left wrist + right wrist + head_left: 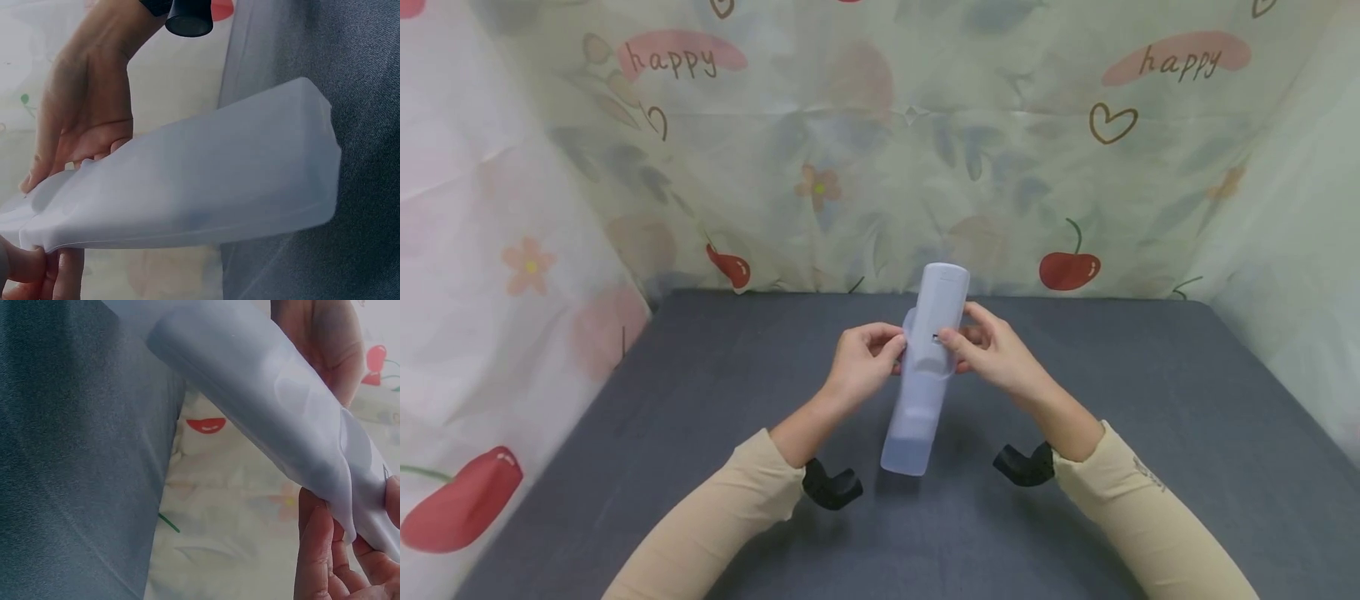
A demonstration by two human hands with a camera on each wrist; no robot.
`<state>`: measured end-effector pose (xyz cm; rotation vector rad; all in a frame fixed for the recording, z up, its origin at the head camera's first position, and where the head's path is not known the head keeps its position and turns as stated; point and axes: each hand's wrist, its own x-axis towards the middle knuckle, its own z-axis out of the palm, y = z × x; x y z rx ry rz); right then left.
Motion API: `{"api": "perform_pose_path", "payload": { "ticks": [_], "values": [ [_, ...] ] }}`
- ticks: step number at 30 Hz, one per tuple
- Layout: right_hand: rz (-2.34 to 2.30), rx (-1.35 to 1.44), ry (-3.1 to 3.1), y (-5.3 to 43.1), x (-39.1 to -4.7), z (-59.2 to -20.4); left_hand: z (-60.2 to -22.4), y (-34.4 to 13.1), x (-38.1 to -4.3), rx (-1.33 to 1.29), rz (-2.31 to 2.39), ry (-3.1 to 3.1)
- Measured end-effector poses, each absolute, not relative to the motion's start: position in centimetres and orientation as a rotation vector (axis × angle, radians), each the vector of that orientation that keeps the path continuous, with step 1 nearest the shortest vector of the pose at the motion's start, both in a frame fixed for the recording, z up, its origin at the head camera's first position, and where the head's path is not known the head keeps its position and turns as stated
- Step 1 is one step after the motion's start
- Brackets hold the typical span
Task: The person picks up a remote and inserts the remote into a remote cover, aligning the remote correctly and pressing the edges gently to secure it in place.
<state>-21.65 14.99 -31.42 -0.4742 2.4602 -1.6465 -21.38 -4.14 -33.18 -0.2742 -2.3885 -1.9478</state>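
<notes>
A white remote control [943,300] sits partly inside a translucent soft cover [917,417], held tilted above the table. Its upper end sticks out of the cover, whose lower end hangs toward me. My left hand [867,358] pinches the cover's left edge near its mouth. On the other side, my right hand [1000,350] grips the remote, thumb on its face beside a small dark mark and fingers at the far edge. The left wrist view shows the cover's wide closed end [269,162]. In the right wrist view, the cover's rim [344,481] wraps round the remote.
A dark grey cloth-covered table [737,375] lies beneath both hands. Patterned curtains [880,167] rise at its back and sides. A black wrist mount [833,487] juts from the left sleeve, and another black mount [1024,465] from the right.
</notes>
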Motion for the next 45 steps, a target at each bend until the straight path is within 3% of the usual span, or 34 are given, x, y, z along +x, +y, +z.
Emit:
{"api": "perform_pose_path", "payload": {
  "ticks": [11,23,45],
  "values": [
    [-1.662,-0.412,2.54,14.7,-21.5,-32.1,-32.7,-4.5,-21.3,-0.293,-2.032,-2.545],
    [-1.727,-0.463,2.528,14.8,-21.3,-32.3,-32.6,-4.2,-21.4,-0.46,-1.723,-2.625],
    [-1.747,-0.404,2.545,15.2,-20.5,-32.1,-32.3,-4.8,-21.5,-0.538,-1.797,-2.6]
  ]
}}
